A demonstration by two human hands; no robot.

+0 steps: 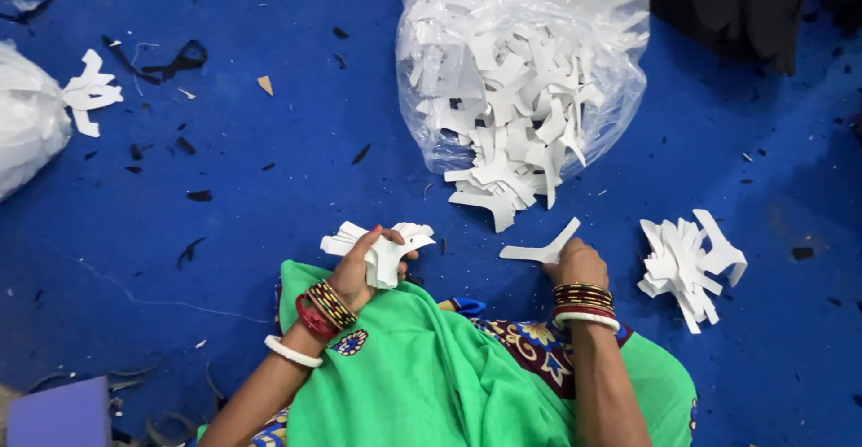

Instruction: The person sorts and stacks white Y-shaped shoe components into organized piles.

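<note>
Blue felt-like floor covering (269, 232), littered with small dark offcuts and a few loose threads; the person sits on it, green cloth (422, 375) over the lap. Left hand (359, 267) is closed around a bundle of white die-cut pieces (386, 248), thumb across the top, the stack fanned out past the fingers. Right hand (579, 263) pinches a single white cut piece (543, 248) at one end, the rest of it lying flat on the floor. Beyond the hands, a clear plastic bag (521, 43) lies open, spilling more of the same pieces; a small sorted pile (687, 267) sits just right of the right hand, and a white bag (27, 115) with a few pieces lies far left. Judgement: pieces appear thin, light and semi-stiff, holding their shape when lifted by an end. Narrow prongs probably bend or snag easily; best gripped at the broad central body, stack squared and pinched flat so sheets do not slide.
</note>
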